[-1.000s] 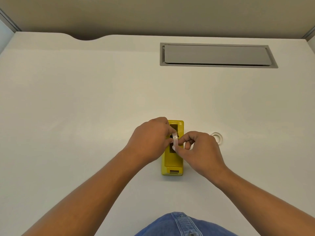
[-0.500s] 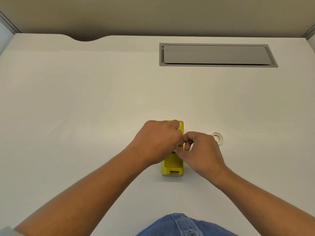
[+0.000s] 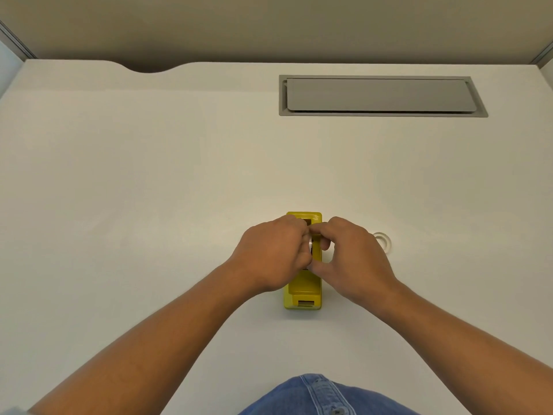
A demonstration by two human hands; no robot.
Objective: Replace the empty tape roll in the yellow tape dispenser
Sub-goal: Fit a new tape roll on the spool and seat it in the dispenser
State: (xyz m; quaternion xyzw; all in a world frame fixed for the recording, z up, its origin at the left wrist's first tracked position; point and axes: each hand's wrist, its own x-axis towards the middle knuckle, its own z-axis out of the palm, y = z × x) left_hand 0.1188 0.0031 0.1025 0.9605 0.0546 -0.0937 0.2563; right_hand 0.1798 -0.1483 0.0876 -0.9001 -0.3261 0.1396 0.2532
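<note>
- The fingers [image 3: 302, 227] of the left hand [image 3: 273, 253] curl in over the open well of the yellow tape dispenser [image 3: 302, 290], their tips pressed together on a small pale object, the tape roll [image 3: 311, 243], of which only a shiny sliver shows between the 2 hands.
- The fingers [image 3: 321, 232] of the right hand [image 3: 356, 262] bend in from the other side and meet the left ones over the well; the thumb lies low against the dispenser's right wall. They close on the same roll, though how much of it each hand grips is hidden.
- The dispenser is a glossy, blocky plastic body with rounded corners, standing lengthwise on the counter [image 3: 149, 190], its cutter end nearest the person and its far end showing past the knuckles.
- Just beyond the right hand, a thin, translucent white ring, the empty core [image 3: 384, 241], lies flat on the counter, partly hidden by the hand.
- The counter is smooth, matt and off-white, with a curved notch in its far edge.
- A grey, rectangular metal flap [image 3: 377, 95] sits flush in a frame at the far right.
- Blue denim with a button [image 3: 317, 396] shows at the bottom edge.
</note>
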